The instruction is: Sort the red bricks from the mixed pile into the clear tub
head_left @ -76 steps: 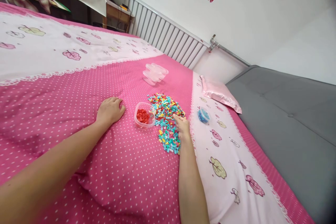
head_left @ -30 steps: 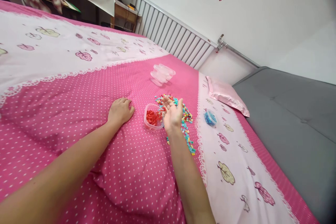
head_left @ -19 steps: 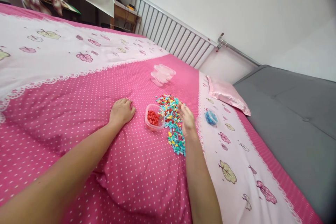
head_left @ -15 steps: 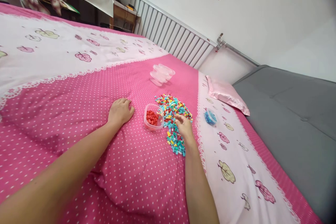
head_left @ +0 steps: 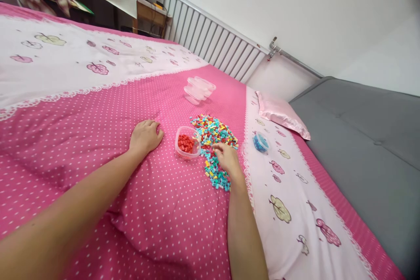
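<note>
My right hand [head_left: 227, 157] curls at the mixed pieces [head_left: 213, 129], inward from the grey headboard [head_left: 357, 144] edge of the bed [head_left: 170, 214], grip unclear to me; my left hand [head_left: 145, 135] rests palm-down, thumb apart

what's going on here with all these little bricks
A person's right hand is at a pile of mixed-colour bricks; whether it grips any can't be seen. The left hand rests on the bedspread. Red bricks sit in a tub beside the pile, and a second tub, holding blue pieces, stands on the other side.
</note>
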A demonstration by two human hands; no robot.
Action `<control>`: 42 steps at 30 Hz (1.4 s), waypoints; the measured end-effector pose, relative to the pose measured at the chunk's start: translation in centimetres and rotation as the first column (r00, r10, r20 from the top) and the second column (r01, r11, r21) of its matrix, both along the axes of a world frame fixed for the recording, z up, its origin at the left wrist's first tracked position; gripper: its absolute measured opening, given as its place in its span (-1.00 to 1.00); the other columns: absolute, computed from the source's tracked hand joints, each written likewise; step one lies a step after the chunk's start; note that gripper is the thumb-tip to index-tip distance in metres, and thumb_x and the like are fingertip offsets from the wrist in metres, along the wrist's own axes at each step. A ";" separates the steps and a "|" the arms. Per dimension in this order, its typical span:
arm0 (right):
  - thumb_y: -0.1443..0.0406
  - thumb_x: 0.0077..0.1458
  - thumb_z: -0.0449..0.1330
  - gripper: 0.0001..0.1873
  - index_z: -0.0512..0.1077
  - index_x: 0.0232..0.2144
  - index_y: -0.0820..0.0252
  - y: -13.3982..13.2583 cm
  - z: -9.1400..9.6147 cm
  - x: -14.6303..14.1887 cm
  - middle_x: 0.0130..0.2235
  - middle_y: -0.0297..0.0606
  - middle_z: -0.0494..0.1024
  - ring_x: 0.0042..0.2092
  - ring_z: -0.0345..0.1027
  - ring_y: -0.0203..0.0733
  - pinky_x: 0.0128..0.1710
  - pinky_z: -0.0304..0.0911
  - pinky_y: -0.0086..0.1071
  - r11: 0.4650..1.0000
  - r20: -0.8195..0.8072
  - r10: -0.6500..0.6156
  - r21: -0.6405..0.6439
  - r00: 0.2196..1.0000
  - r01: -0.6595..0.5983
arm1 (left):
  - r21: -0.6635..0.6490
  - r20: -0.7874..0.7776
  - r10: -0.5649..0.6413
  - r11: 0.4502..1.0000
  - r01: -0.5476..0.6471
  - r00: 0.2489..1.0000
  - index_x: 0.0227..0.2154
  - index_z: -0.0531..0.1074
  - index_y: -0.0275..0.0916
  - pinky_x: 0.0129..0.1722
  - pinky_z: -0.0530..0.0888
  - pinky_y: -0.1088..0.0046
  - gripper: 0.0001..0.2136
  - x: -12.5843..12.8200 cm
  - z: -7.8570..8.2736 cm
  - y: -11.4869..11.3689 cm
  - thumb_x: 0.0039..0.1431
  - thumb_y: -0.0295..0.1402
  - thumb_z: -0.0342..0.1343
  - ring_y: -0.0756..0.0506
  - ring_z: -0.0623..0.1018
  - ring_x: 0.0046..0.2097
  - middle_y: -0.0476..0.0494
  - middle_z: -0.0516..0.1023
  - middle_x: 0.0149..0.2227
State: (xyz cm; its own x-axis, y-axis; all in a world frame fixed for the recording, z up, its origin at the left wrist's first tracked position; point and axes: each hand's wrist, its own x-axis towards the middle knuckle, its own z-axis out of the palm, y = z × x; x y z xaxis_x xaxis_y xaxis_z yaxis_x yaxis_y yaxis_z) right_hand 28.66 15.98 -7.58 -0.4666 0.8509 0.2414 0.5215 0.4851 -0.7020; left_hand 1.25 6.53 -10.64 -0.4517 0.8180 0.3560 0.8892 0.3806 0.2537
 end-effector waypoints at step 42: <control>0.37 0.11 0.08 -0.71 0.54 -0.19 0.11 0.6 -0.8 -0.3 -0.15 -0.23 0.59 -0.09 0.43 -0.14 -0.10 0.23 -0.36 0.989 0.434 -0.147 0.057 0.889 0.136 | 0.030 -0.017 0.003 1.000 -0.002 1.000 -0.06 0.44 -0.39 0.08 0.27 0.23 -0.55 -0.1 -0.4 0.2 0.14 -0.24 -0.17 -0.26 0.42 0.03 -0.34 0.48 -0.02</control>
State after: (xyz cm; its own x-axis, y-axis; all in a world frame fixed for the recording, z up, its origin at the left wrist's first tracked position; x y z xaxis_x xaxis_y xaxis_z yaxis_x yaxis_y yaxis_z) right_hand 28.41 16.56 -8.40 -0.4050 0.9122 0.0628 0.8365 0.3973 -0.3775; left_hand 1.15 6.72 -11.02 -0.4473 0.8056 0.3884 0.8927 0.3754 0.2495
